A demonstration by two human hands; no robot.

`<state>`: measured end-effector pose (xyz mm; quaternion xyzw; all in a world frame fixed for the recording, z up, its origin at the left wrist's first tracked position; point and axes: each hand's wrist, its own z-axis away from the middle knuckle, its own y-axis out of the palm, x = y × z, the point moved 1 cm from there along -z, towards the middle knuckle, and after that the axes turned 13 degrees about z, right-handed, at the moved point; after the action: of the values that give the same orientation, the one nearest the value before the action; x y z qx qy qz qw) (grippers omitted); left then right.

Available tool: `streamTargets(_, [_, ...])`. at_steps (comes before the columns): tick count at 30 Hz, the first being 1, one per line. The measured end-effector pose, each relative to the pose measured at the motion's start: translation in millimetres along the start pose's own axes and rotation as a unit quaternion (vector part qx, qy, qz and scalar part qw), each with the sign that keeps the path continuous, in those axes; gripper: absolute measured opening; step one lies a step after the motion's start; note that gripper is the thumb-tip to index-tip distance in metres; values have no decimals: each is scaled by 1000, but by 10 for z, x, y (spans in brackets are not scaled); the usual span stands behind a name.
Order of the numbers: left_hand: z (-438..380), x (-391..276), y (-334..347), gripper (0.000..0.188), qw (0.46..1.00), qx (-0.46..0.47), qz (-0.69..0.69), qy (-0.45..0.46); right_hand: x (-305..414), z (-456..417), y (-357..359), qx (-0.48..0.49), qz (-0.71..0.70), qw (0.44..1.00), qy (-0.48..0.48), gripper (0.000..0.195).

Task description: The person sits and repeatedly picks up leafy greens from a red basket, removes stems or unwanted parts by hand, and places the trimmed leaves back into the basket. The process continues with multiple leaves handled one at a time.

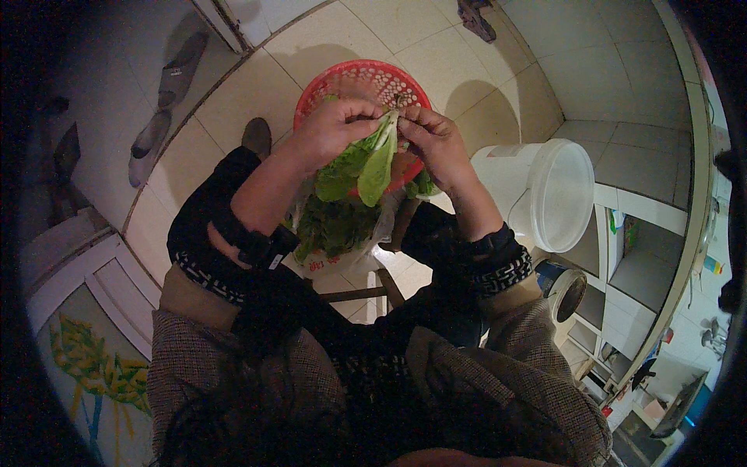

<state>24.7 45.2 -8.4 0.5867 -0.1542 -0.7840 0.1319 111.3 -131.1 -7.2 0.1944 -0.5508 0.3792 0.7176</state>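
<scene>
My left hand (330, 131) pinches the pale stem end of a leafy green vegetable (374, 175). On the other side of that stem, the fingertips of my right hand (435, 140) grip it too. The leaves hang down towards me over a red plastic colander (373, 69) with round holes; my hands and the leaves hide much of its inside. Nearer to me, between my knees, lies a heap of darker leafy greens (335, 225) in a clear plastic bag (382, 227) with red print. More greens (423, 185) show beyond my right wrist.
A white plastic bucket (557, 198) stands right of my right forearm. Below it sits a smaller dark-blue bucket (566, 292), beside open cabinet shelves (639, 251). Shoes (166, 108) lie at the left, another shoe (478, 20) at the top. A white door panel (99, 292) is lower left.
</scene>
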Motion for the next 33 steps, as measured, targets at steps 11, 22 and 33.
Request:
streamTargets(11, [-40, 102, -21, 11, 998, -18, -30, 56, 120, 56, 50, 42, -128, 989, 53, 13])
streamTargets(22, [-6, 66, 108, 16, 954, -60, -217, 198, 55, 34, 50, 45, -63, 995, 62, 10])
streamTargets(33, [-14, 122, 118, 11, 926, -70, -311, 201, 58, 38, 84, 34, 0, 999, -4, 10])
